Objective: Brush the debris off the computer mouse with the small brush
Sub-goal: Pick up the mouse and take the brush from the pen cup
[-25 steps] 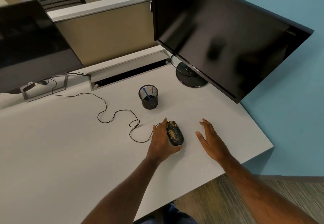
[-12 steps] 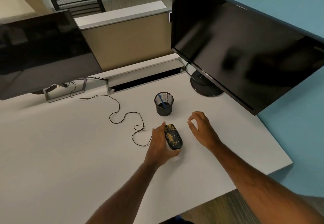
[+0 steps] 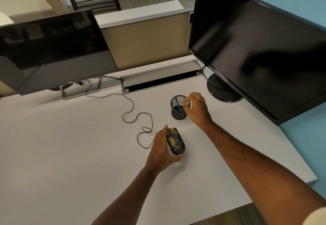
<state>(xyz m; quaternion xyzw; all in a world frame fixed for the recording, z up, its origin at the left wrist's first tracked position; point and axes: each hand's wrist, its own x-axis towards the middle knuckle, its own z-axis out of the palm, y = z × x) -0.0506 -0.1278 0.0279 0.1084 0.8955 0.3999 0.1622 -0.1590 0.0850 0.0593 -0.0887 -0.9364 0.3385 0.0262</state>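
Observation:
A black computer mouse (image 3: pixel 175 141) speckled with yellow debris lies on the white desk (image 3: pixel 70 154). My left hand (image 3: pixel 161 150) grips its left side and rear. Behind it stands a black mesh cup (image 3: pixel 177 113) with a small blue brush (image 3: pixel 178 105) leaning inside. My right hand (image 3: pixel 196 109) hovers at the cup's right rim, fingers curled over the opening and apart from the brush handle; it holds nothing.
The mouse cable (image 3: pixel 134 115) loops across the desk to the left. A monitor (image 3: pixel 53 52) stands at the back left, a larger monitor (image 3: pixel 255 52) at the right on a round base (image 3: pixel 224 90). A cable slot (image 3: pixel 158 78) runs along the back. The desk edge (image 3: pixel 299 172) is at the right.
My right hand has moved from beside the mouse forward to the mesh cup's rim. My left hand stays on the mouse. The view has tilted upward.

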